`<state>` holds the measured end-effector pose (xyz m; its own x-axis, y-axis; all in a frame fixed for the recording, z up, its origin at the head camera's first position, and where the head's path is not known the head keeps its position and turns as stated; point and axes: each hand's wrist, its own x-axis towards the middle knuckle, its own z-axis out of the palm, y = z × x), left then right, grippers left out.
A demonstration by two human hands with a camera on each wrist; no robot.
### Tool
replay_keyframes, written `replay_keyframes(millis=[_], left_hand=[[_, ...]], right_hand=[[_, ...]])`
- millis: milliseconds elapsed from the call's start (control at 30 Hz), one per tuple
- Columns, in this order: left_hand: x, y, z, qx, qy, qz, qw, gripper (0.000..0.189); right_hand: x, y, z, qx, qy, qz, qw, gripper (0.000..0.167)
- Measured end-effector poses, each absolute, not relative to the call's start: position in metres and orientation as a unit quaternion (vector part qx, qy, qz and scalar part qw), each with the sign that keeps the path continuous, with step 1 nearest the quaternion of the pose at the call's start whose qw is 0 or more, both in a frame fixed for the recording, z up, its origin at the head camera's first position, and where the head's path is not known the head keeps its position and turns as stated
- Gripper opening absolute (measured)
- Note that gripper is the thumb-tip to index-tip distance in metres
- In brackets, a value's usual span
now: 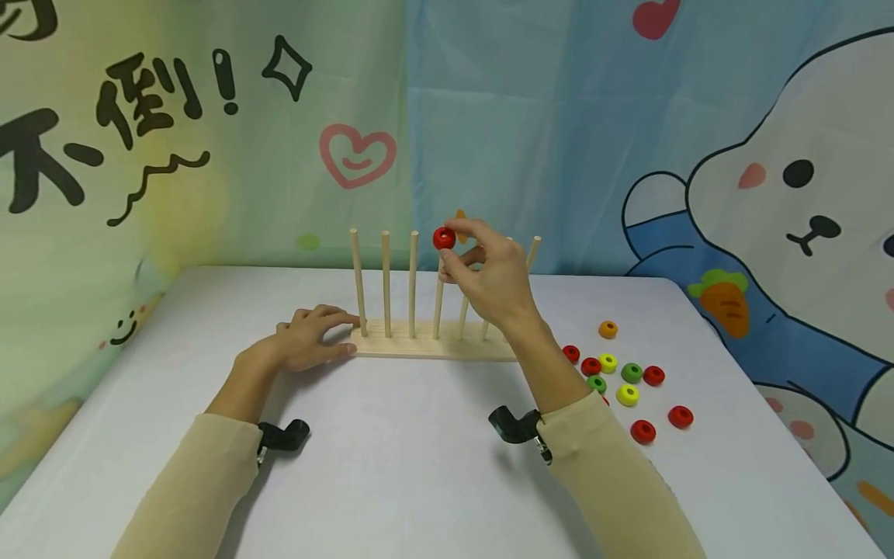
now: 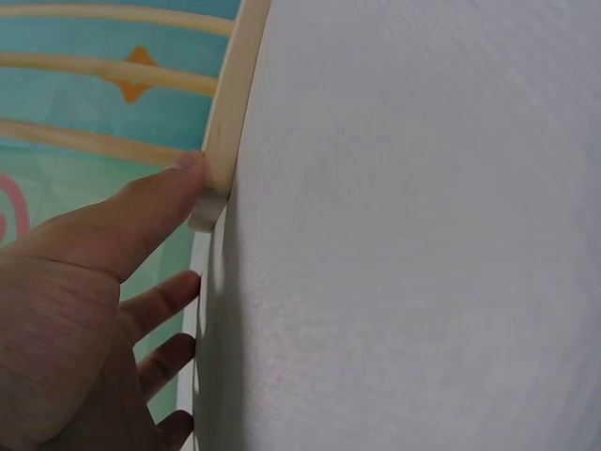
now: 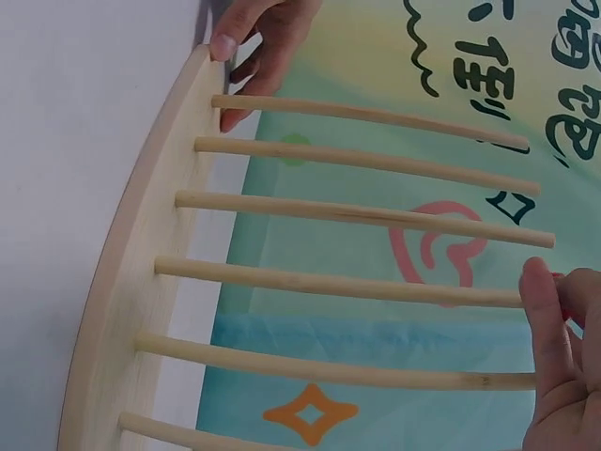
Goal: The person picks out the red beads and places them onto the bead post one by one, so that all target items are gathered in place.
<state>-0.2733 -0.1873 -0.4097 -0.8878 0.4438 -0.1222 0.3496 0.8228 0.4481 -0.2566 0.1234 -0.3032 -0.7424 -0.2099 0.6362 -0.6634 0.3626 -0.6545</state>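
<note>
Cartoon-printed cloth fills the background behind a white table, and toward the table's far edge stands a wooden base with a row of upright pegs. Up at the fourth peg from the left, the right hand has a red bead pinched between thumb and forefinger! It sits right at the fingertips, left of the palm, level with the peg's top; whether the peg enters its hole, I cannot tell. Down at the base's left end, the left hand grips on, thumb at the front, forefinger at the back, other fingers spread. And over toward the table's right edge, lower than the right hand, loose beads lie scattered: red, green, yellow, with an orange bead farthest back.
</note>
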Motion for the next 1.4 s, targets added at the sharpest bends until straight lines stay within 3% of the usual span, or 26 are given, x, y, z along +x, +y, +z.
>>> replay_keyframes(millis=[867, 1400], left_hand=[[-0.278, -0.183, -0.413, 0.218, 0.944, 0.219, 0.113, 0.06], [-0.273, -0.186, -0.413, 0.208, 0.949, 0.206, 0.117, 0.059]], right_hand=[[-0.233, 0.144, -0.317, 0.361, -0.759, 0.487, 0.237, 0.037], [-0.221, 0.156, -0.333, 0.349, -0.793, 0.45, 0.214, 0.034]])
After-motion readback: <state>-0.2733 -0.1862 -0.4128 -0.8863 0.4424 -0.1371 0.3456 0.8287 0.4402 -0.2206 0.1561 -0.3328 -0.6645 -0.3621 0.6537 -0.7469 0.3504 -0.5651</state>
